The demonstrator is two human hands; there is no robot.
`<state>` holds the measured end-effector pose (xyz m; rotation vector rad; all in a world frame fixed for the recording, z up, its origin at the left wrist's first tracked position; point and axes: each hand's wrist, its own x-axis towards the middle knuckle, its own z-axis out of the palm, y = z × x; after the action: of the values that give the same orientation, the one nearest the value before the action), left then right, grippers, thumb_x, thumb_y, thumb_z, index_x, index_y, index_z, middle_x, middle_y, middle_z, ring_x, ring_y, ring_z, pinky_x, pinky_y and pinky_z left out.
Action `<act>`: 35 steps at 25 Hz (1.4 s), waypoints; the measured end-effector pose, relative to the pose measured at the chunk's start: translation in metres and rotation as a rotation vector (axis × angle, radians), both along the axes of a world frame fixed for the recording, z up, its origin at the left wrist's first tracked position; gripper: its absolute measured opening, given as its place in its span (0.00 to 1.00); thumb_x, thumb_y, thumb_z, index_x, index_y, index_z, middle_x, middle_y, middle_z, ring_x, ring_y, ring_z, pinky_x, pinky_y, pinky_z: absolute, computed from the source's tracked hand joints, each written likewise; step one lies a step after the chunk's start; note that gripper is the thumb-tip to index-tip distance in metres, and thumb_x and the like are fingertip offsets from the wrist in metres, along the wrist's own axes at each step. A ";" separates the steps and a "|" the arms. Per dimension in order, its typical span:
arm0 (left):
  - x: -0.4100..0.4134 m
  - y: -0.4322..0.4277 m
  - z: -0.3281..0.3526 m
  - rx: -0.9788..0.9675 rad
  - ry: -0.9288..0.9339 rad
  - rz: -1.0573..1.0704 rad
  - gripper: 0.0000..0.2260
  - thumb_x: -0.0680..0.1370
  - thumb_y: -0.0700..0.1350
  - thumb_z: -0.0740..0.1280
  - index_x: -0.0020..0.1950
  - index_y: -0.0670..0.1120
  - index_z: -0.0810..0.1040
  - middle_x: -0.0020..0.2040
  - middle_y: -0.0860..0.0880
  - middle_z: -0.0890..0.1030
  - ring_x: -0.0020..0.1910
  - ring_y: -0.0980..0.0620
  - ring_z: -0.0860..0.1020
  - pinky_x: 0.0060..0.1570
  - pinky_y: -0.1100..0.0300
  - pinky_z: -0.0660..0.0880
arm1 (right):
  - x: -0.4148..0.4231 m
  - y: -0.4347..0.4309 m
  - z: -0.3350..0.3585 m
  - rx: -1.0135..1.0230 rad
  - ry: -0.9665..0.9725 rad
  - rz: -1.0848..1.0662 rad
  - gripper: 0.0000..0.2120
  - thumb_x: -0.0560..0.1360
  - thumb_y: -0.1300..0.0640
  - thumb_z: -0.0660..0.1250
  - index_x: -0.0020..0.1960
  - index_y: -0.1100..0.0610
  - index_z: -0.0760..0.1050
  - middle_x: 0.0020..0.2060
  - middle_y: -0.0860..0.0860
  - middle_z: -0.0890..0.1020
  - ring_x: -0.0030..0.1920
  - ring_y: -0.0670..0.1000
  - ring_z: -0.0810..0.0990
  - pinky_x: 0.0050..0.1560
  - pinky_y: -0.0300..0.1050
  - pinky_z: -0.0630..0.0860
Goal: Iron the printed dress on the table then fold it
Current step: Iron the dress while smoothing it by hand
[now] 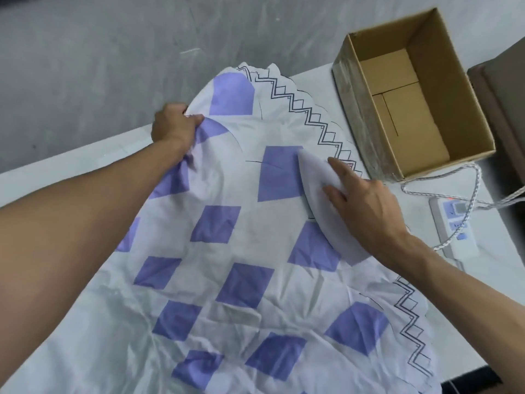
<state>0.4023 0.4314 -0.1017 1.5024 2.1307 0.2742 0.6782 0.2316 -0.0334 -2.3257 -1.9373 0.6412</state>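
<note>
**Ironing under way — folding not yet begun**

The printed dress (241,251) lies spread across the white table (85,166), its zigzag-bordered hem toward the far right. Your left hand (173,125) grips a bunch of fabric at the far left edge and pulls it taut. Your right hand (366,206) lies on top of the white iron (321,183), fingers stretched along its shell and pressing down. The thumb is hidden, so I cannot tell whether it hooks round anything. The iron sits on the cloth near the hem, nose pointing away from you.

By my reading you are partway through. The cloth around the iron looks fairly flat, but the half nearest you is thick with creases, and nothing is folded.

Mind the right side — an open cardboard box (443,95) stands just beyond the hem. The iron's braided cord (477,177) loops past it to a power strip (454,226) near your right wrist, where it could snag.
</note>
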 end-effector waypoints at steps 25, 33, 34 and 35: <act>0.008 -0.294 -0.071 0.068 0.368 -0.534 0.30 0.82 0.57 0.51 0.79 0.41 0.53 0.79 0.38 0.52 0.78 0.39 0.51 0.74 0.42 0.54 | 0.040 -0.058 -0.038 -0.003 -0.116 0.069 0.24 0.81 0.52 0.56 0.76 0.47 0.56 0.43 0.61 0.81 0.41 0.64 0.79 0.37 0.50 0.67; 0.039 -0.349 -0.034 0.143 0.339 -0.484 0.24 0.81 0.48 0.60 0.74 0.39 0.64 0.75 0.36 0.62 0.73 0.37 0.63 0.70 0.42 0.64 | 0.004 -0.089 0.000 0.039 0.033 0.198 0.24 0.81 0.49 0.55 0.76 0.47 0.56 0.45 0.60 0.81 0.43 0.64 0.80 0.40 0.51 0.70; 0.042 -0.371 -0.034 0.113 0.359 -0.479 0.26 0.80 0.48 0.64 0.74 0.39 0.64 0.75 0.36 0.62 0.73 0.36 0.63 0.69 0.42 0.64 | -0.013 -0.102 -0.002 0.017 0.044 0.259 0.24 0.81 0.49 0.56 0.76 0.47 0.56 0.46 0.59 0.81 0.43 0.63 0.80 0.39 0.50 0.70; 0.043 -0.390 -0.037 0.067 0.371 -0.460 0.28 0.78 0.50 0.66 0.75 0.39 0.64 0.75 0.35 0.62 0.73 0.35 0.63 0.69 0.40 0.64 | -0.028 -0.118 -0.006 -0.003 0.030 0.329 0.25 0.80 0.50 0.59 0.76 0.48 0.59 0.43 0.58 0.81 0.40 0.62 0.81 0.36 0.48 0.68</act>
<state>0.4454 0.0418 -0.1392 2.1623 1.9704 -0.1088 0.6501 0.1135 -0.0395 -2.0007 -2.3273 0.6931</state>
